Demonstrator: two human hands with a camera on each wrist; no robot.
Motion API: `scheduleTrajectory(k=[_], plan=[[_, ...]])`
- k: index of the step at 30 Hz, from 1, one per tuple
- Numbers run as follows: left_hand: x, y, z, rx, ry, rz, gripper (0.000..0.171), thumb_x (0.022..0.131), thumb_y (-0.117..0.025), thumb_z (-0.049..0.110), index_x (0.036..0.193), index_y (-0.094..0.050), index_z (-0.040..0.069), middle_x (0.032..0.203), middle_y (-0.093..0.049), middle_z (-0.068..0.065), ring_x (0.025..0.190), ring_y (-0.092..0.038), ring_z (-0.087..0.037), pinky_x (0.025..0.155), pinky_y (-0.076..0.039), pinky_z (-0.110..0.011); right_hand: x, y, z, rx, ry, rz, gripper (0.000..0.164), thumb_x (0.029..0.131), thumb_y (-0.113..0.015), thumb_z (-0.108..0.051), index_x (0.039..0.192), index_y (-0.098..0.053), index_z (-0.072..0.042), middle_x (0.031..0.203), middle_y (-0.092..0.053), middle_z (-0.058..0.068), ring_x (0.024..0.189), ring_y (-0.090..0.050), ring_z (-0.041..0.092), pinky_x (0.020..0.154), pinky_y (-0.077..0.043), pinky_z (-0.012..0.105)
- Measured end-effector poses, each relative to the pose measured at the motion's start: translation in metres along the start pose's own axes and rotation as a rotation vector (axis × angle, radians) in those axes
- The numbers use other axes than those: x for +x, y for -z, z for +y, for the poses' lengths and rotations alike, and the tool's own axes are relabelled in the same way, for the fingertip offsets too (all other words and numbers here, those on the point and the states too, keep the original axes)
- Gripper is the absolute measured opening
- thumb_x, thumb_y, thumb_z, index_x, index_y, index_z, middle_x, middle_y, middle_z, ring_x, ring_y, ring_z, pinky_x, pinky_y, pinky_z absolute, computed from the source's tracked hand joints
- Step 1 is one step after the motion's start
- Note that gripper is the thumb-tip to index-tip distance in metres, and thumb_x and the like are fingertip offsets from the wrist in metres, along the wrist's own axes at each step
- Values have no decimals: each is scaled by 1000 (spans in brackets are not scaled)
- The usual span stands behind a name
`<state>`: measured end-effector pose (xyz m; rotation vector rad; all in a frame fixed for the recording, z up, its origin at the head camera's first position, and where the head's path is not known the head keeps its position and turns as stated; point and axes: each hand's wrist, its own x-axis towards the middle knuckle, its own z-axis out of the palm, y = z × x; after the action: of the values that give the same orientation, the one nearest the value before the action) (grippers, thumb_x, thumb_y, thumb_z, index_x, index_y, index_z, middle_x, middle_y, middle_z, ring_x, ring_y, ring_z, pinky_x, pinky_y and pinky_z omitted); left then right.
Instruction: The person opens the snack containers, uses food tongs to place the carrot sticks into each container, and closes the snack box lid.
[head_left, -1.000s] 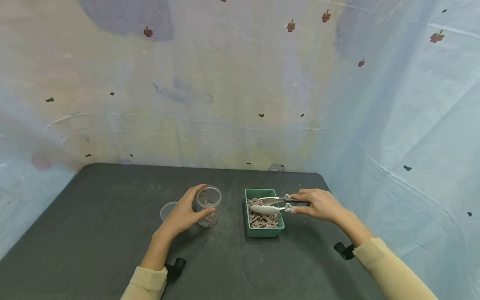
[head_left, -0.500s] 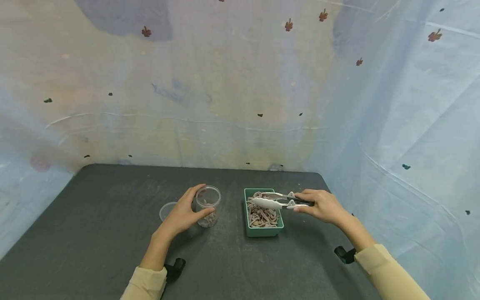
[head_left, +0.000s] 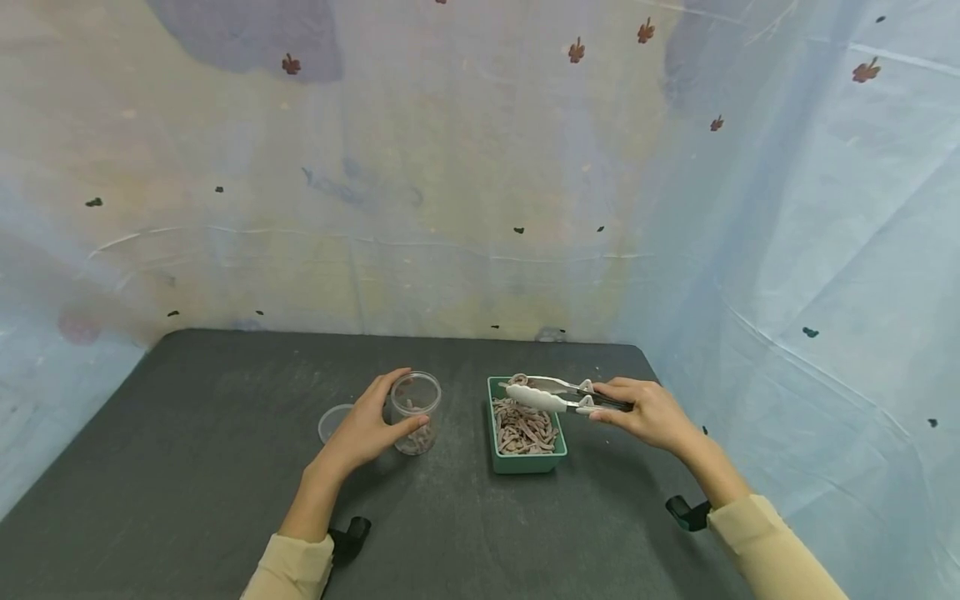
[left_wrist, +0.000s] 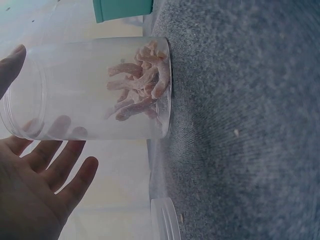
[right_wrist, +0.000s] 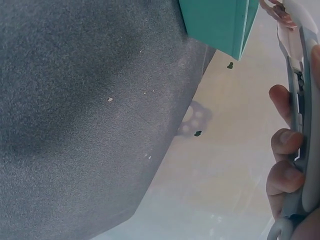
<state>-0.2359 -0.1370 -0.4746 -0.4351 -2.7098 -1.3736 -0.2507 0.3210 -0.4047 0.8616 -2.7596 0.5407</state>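
A clear plastic jar (head_left: 417, 417) stands uncovered on the dark table, and my left hand (head_left: 369, 429) holds it near the top with thumb and fingers around its side. Several pinkish-brown, powdery strips (left_wrist: 142, 82) lie at the bottom of the jar. My right hand (head_left: 643, 408) grips white-tipped tongs (head_left: 543, 398) by their handles. Between the tong tips, above the far end of a green box (head_left: 529, 466), are a few strips (head_left: 517, 380). Many more strips (head_left: 527, 432) fill that box. The right wrist view shows the tongs (right_wrist: 295, 45) with part of a strip.
A clear round lid (head_left: 332, 422) lies on the table (head_left: 465, 533) just left of the jar, partly behind my left hand. Small crumbs dot the tabletop. Behind the table's far edge hangs a patterned plastic sheet (head_left: 420, 208).
The tongs have risen out of the strips in the green box, with some strips now between the tips. My right hand has moved slightly right. The left hand and jar have stayed put.
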Motion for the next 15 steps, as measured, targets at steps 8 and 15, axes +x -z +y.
scheduleTrajectory(k=[8, 15], plan=[[1, 0, -1, -1, 5, -4, 91, 92, -79, 50, 163, -32, 20, 164, -35, -14, 148, -38, -43, 108, -40, -71, 0, -2, 1, 16, 11, 40, 47, 91, -82, -27, 132, -73, -6, 114, -75, 4, 76, -56, 3, 64, -47, 28], [1, 0, 0, 1, 5, -3, 93, 91, -79, 52, 163, -32, 17, 164, -35, -14, 148, -38, -44, 107, -39, -71, 3, -4, -1, 33, 4, 71, 48, 90, -83, -26, 132, -73, -6, 116, -75, 6, 79, -60, 7, 64, -48, 30]])
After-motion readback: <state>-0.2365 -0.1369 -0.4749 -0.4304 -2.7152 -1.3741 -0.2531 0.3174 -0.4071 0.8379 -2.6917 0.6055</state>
